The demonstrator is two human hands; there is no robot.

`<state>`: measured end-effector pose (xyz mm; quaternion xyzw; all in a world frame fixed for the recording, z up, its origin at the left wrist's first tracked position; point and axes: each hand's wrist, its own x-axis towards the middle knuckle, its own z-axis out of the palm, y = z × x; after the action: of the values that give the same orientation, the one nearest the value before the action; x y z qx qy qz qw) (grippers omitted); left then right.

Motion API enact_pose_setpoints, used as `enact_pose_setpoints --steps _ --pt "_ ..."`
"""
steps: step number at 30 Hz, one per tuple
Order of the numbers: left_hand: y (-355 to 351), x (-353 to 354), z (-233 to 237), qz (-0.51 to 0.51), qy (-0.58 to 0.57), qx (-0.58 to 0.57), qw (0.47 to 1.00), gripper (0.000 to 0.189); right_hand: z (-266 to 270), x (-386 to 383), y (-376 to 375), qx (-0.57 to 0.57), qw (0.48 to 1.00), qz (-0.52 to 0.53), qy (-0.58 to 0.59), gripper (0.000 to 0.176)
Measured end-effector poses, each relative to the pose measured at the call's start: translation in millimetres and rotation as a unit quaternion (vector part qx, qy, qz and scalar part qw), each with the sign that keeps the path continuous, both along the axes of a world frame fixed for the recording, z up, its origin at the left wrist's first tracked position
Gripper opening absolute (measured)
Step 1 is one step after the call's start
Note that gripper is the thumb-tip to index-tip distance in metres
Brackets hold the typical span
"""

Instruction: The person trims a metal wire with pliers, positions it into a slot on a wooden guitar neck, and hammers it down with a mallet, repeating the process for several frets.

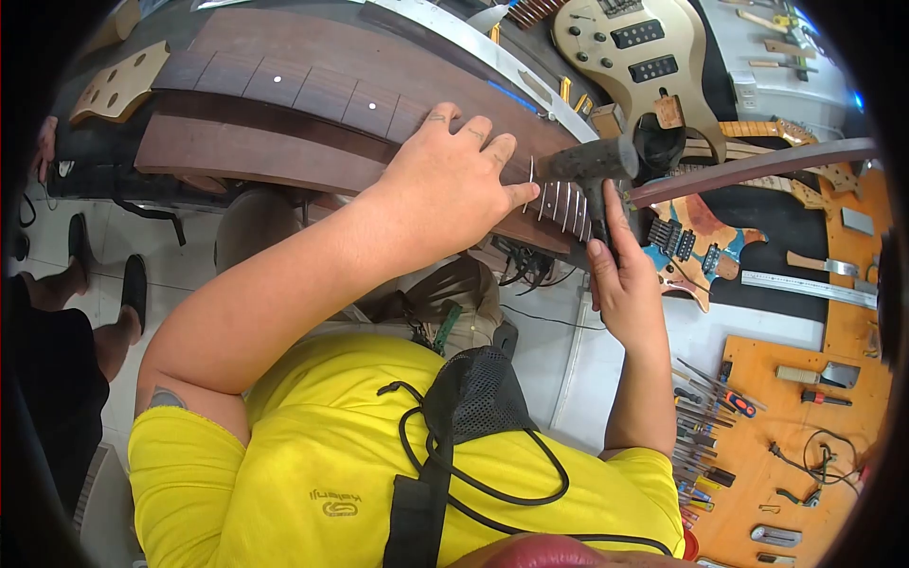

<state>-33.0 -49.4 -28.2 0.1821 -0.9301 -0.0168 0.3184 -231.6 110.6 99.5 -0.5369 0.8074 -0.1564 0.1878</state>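
A guitar neck (331, 97) with a dark fretboard and a pale headstock (118, 83) lies across dark wooden boards. My left hand (464, 180) rests on the fretboard, with thumb and a finger close around a thin fret wire (531, 168) standing at the fretboard. In my right hand (625, 270) is a black mallet (592, 161), its head over the fretboard beside my left hand and its handle pointing down toward me. Several metal frets show in the fretboard under and right of the mallet; the left part of the fretboard shows slots and white dots.
A gold guitar body (644, 47) lies beyond the neck. A multicoloured guitar body (696, 241) is to the right. Files and screwdrivers (701, 426) line an orange board (757, 379) at lower right. Another person's legs (114, 331) show at the left.
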Motion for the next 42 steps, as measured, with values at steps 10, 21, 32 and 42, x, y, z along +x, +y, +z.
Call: enact_pose_setpoints --steps 10,21,32,42 --pt "-0.6 0.6 -0.1 -0.008 0.004 0.009 1.0 0.042 -0.2 -1.5 -4.1 0.01 0.999 0.034 0.014 0.065" --pt "-1.1 0.7 -0.9 -0.007 0.007 0.001 1.0 0.042 2.1 7.9 -9.4 0.019 0.998 0.049 0.02 0.066" --pt "-3.3 11.2 4.6 0.034 0.006 0.009 0.999 0.041 1.8 7.3 1.6 -0.031 0.999 0.029 0.01 0.065" --pt "-3.5 11.1 3.2 0.037 0.013 0.005 0.999 0.041 1.8 13.1 13.5 -0.045 0.999 0.016 0.017 0.066"
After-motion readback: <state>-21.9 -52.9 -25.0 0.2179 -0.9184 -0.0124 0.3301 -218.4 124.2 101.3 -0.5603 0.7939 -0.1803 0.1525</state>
